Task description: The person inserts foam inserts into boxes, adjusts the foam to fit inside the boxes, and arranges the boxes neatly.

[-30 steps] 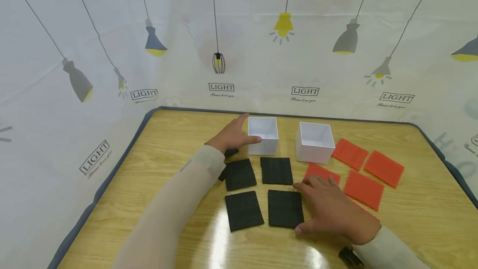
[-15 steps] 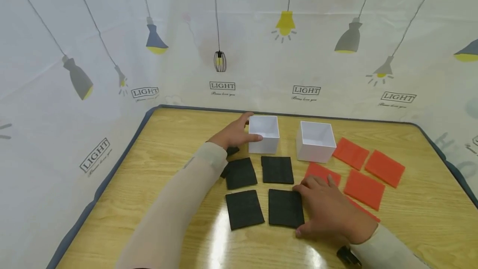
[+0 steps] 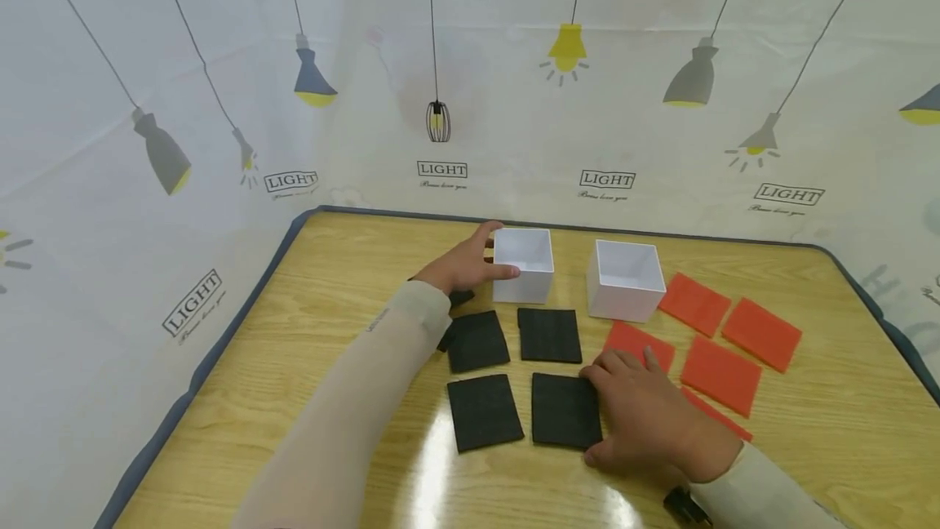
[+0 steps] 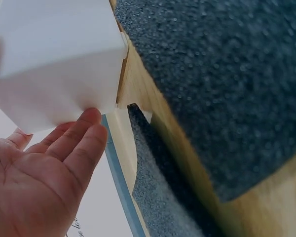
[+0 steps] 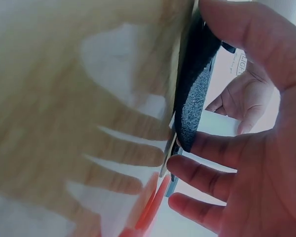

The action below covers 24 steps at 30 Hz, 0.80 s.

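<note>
Long cream fabric sleeves [image 3: 334, 423] were worn; small dark lettering [image 3: 378, 321] was noted near the left cuff [image 3: 426, 306], a black block-shaped device [image 3: 687, 506] beside the right cuff [image 3: 742, 480].

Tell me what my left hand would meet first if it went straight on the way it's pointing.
Your left hand would first meet the nearer open-topped, square white box, probably plastic. They seem to be touching, though exact depth is hard to judge.

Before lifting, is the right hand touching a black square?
Touching. In the right wrist view, the right hand has thumb and index fingertip against a black square.
</note>
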{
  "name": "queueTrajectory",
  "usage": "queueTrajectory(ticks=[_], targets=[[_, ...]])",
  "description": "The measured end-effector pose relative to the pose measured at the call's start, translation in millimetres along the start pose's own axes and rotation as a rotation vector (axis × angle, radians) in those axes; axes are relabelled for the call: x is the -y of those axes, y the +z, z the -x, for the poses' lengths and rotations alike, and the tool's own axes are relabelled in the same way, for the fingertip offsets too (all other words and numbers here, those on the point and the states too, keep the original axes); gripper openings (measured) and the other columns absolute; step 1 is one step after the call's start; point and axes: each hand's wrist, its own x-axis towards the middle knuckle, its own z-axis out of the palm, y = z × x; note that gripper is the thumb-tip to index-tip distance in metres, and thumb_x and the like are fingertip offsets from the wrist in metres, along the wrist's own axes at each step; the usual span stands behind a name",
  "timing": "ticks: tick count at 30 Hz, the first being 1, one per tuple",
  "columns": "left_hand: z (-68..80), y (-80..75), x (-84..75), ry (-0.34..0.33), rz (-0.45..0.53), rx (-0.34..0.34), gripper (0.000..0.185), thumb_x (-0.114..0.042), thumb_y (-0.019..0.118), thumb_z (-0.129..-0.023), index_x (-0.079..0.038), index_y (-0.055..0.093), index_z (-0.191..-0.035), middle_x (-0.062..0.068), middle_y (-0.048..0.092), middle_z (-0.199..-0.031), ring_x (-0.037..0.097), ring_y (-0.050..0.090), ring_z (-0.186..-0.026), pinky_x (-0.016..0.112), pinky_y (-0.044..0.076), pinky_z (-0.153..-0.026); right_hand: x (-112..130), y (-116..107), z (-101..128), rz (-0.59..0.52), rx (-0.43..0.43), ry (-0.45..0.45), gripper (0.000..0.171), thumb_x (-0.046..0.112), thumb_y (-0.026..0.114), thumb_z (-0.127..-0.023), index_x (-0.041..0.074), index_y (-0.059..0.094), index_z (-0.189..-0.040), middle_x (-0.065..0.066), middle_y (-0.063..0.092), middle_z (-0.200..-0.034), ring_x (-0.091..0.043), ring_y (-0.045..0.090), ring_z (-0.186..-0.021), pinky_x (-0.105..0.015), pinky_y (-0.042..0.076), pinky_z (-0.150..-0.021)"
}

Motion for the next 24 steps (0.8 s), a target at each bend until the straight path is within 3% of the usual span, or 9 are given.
queueTrajectory(ticks=[9,16,24], targets=[[-1.8,1.2,3.0,-0.007,-0.003,-0.01,0.097,-0.034,0.079,-0.097,-0.022,0.015,-0.168,0.016,0.036,-0.164,0.038,0.049,-0.145,0.052,0.046,-0.113,1,-1,3,-0.068,-0.028,-0.019,0.089,0.056,0.092,-0.062,0.014,0.062,-0.134,0.002,0.06,-0.127,-0.03,0.054,-0.132,-0.08,0.025,-0.114],[-3.9,1.4,5.7,-0.005,-0.038,-0.015,0.098,-0.039,0.079,-0.096,-0.022,0.015,-0.168,0.017,0.039,-0.162,0.037,0.049,-0.145,0.052,0.045,-0.114,-5,-4,6,-0.185,-0.05,-0.02,0.085,0.046,0.093,-0.063,0.013,0.061,-0.135,0.002,0.063,-0.131,-0.029,0.054,-0.134,-0.073,0.025,-0.119],[-3.2,0.3,5.6,-0.006,-0.019,-0.008,0.097,-0.037,0.079,-0.097,-0.022,0.014,-0.168,0.017,0.04,-0.161,0.037,0.049,-0.144,0.053,0.046,-0.113,-9,-15,9,-0.246,-0.073,-0.084,0.085,0.045,0.094,-0.069,0.009,0.059,-0.138,-0.008,0.062,-0.137,-0.032,0.055,-0.128,-0.058,0.047,-0.107]])
